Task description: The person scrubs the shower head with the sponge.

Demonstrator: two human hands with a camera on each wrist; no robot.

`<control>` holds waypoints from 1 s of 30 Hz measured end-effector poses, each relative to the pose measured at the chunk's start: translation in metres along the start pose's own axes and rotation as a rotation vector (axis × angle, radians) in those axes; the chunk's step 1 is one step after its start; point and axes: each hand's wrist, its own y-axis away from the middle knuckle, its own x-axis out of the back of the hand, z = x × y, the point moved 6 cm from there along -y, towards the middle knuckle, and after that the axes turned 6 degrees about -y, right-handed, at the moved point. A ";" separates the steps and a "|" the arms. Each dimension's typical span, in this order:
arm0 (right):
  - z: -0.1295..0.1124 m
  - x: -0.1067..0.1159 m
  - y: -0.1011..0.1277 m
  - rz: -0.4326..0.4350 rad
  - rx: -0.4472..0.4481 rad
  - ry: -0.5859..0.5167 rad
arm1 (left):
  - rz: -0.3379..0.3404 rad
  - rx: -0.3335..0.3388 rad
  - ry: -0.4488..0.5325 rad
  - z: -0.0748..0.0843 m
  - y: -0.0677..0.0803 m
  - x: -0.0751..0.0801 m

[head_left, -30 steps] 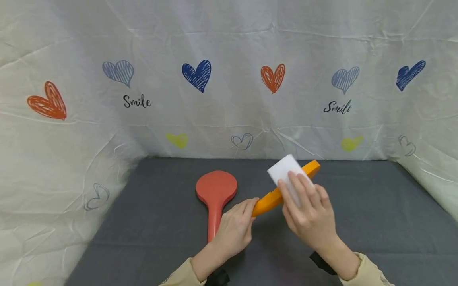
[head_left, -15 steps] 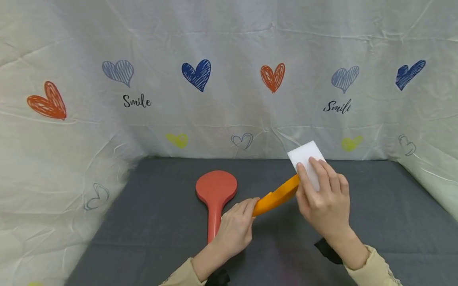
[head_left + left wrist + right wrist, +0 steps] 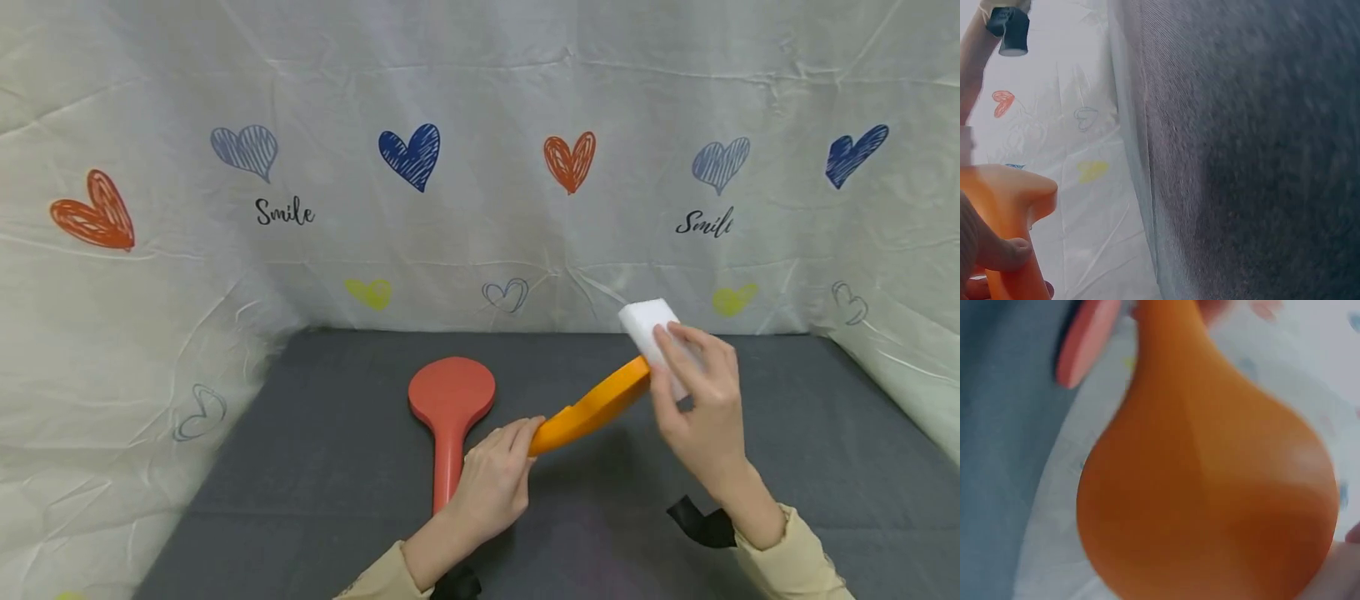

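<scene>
Backdrop sheeting, white and printed with hearts and the word Smile, is enclosing the work area on three sides. Grey table covering is lying flat beneath both hands.

Red paddle is lying flat on the grey surface at left of centre, head at the far end, handle running toward the near edge. It is just beside the left hand and is not being touched by it, as far as the head view shows.

Orange paddle is being held clear of the table. Its long axis is running from near left to far right, rising toward the far end. The handle end is sitting in the left hand, whose fingers are curling round it; the left wrist view is showing a fingertip pressing on the orange handle. The broad head is filling the right wrist view.

Right hand is pinching a white sponge block between fingers and thumb, and is holding it against the far right tip of the orange paddle. The right hand is therefore lying at the head end, the left hand at the handle end, well apart along the one axis.
</scene>
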 end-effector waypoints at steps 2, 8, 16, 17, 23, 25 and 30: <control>0.019 0.007 0.001 0.012 -0.149 -0.065 | 0.008 0.010 0.051 0.000 0.000 0.001; 0.048 0.011 0.013 0.067 -0.507 -0.281 | 0.044 0.073 0.323 -0.001 -0.003 0.004; 0.018 0.001 0.013 0.181 -0.225 -0.501 | -0.012 0.281 0.719 -0.011 0.001 0.002; 0.010 0.000 0.013 0.183 -0.156 -0.490 | -0.006 0.302 0.752 -0.013 0.001 0.003; -0.037 -0.014 0.018 0.151 0.244 -0.333 | -0.027 0.491 0.935 -0.020 0.001 -0.006; -0.048 -0.022 0.024 0.088 0.336 -0.297 | -0.047 0.555 1.008 -0.021 0.002 -0.010; -0.058 -0.038 0.037 -0.059 0.447 -0.219 | -0.116 0.576 1.211 -0.016 0.000 -0.016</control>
